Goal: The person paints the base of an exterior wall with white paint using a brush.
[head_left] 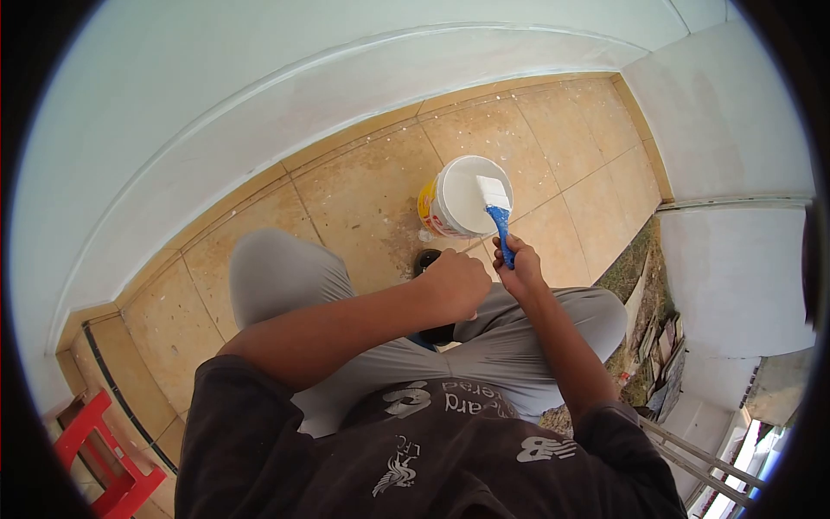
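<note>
In my right hand (521,266) is a paintbrush (499,220), gripped by its blue handle. Its bristles are coated in white paint and point away from me, over the near right rim of a paint bucket (446,201). The bucket is white with a yellow and red label and holds white paint. My left hand (455,284) is closed in a fist beside my right hand, just short of the bucket. Its back faces me, so the inside of the fist is hidden.
Beige floor tiles (363,203) with white paint specks run along a pale wall (285,121) with a tiled skirting. A red plastic stool (108,454) stands at lower left. Stacked tiles or boards (661,363) lie on rough ground at the right. My bent knees flank the hands.
</note>
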Demonstrator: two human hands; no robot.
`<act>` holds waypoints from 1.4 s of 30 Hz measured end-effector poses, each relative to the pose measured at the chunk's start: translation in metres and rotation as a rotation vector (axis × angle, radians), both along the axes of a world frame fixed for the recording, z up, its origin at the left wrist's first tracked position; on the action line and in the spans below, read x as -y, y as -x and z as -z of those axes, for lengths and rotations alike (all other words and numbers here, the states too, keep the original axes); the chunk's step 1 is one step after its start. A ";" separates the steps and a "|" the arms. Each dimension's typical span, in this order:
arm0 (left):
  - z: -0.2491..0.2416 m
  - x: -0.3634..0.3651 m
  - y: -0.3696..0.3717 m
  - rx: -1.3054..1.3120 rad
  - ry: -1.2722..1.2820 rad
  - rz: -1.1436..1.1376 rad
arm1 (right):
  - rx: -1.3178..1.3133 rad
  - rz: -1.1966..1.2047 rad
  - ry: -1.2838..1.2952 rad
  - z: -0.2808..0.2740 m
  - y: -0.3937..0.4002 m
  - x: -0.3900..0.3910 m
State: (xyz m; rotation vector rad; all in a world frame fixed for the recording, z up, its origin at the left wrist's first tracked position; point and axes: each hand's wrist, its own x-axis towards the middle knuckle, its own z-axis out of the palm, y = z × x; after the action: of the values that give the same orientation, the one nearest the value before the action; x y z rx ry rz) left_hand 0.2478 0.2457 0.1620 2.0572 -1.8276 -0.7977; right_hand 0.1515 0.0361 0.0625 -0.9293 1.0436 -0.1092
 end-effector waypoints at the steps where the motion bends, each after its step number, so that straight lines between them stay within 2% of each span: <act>1: -0.001 0.000 0.001 -0.002 -0.011 0.007 | 0.008 0.022 -0.030 0.002 0.001 0.001; 5: -0.001 0.000 0.001 0.001 -0.037 0.019 | 0.034 0.012 -0.139 -0.004 0.001 -0.001; 14: 0.002 0.001 0.001 0.001 -0.043 0.024 | -0.014 -0.071 -0.149 -0.001 0.003 -0.001; 20: 0.002 0.003 0.003 0.012 -0.019 0.026 | -0.059 -0.122 0.012 -0.004 0.004 -0.006; 26: -0.001 -0.001 0.000 0.018 0.032 -0.003 | -0.028 -0.215 0.408 0.034 0.010 -0.016; 31: -0.008 0.001 0.000 0.005 0.078 -0.009 | -0.021 -0.363 0.529 0.043 0.015 -0.017; 34: -0.021 -0.002 -0.003 0.052 0.170 -0.005 | 0.084 -0.405 0.632 0.056 0.018 -0.010; 36: -0.032 -0.003 -0.002 0.081 0.292 -0.013 | 0.091 -0.480 0.837 0.050 0.005 -0.008; 37: -0.039 -0.004 -0.003 0.094 0.353 -0.018 | 0.094 -0.518 0.940 0.033 -0.005 -0.018; 40: -0.058 -0.014 -0.005 -0.106 0.644 0.011 | 0.057 -0.491 1.132 -0.028 -0.050 -0.080; 42: -0.067 -0.023 -0.007 -0.202 0.814 0.015 | 0.235 -0.399 1.171 0.008 -0.094 -0.085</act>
State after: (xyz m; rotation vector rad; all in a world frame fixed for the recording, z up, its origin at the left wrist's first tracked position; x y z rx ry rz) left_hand 0.2543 0.2685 0.2288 1.3827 -1.6632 -0.1787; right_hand 0.2458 0.1208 0.0544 -2.1013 0.4867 -0.5151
